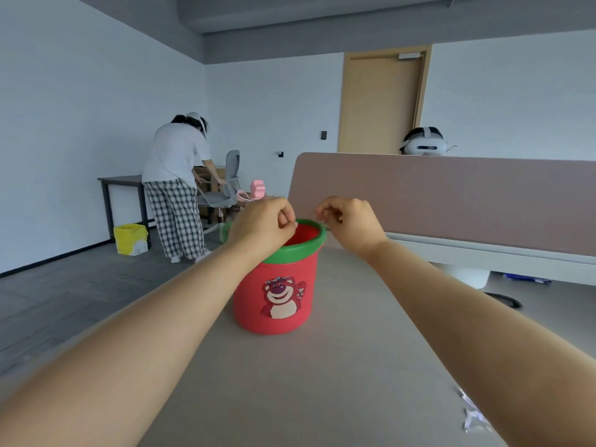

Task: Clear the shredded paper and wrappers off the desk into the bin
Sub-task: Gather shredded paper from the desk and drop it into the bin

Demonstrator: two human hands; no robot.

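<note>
1. shredded paper point(472, 414) scraps are seen at 5 o'clock on the desk point(290, 382), just beside the right forearm.
2. the bin point(248, 304), red with a green rim, is stood upright on the desk toward 12 o'clock.
3. the left hand point(263, 225) is held over the rim at 11 o'clock, the right hand point(353, 222) at 1 o'clock.
4. both sets of fingers are curled; whether anything is pinched cannot be told.
</note>
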